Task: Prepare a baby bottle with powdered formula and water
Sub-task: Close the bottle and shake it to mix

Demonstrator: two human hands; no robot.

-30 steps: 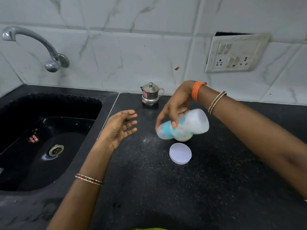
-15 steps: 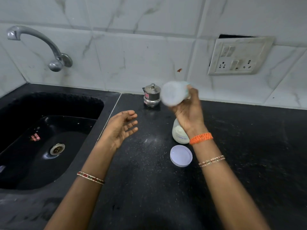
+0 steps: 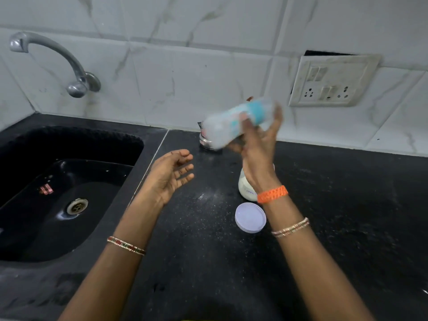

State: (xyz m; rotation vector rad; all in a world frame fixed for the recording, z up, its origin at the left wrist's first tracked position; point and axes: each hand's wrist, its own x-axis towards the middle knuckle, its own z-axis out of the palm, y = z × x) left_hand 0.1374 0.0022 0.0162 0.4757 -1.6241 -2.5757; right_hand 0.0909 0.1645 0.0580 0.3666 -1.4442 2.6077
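Observation:
My right hand (image 3: 259,144) grips a baby bottle (image 3: 234,123) with a teal collar, held in the air and tilted almost sideways above the black counter (image 3: 347,216); the bottle is motion-blurred. Below my right wrist stands a small white formula container (image 3: 246,188), partly hidden by the wrist. Its round white lid (image 3: 250,217) lies flat on the counter just in front of it. My left hand (image 3: 172,173) hovers to the left of the bottle, palm turned inward, fingers relaxed and holding nothing.
A black sink (image 3: 64,193) with a metal drain lies to the left under a wall tap (image 3: 58,61). A small steel pot (image 3: 205,139) stands at the wall behind the bottle. A switch and socket plate (image 3: 331,82) hangs on the tiled wall.
My right hand has swung the bottle from low and sideways up over the counter, then tipped it again with its base toward the left. My left hand has stayed in place.

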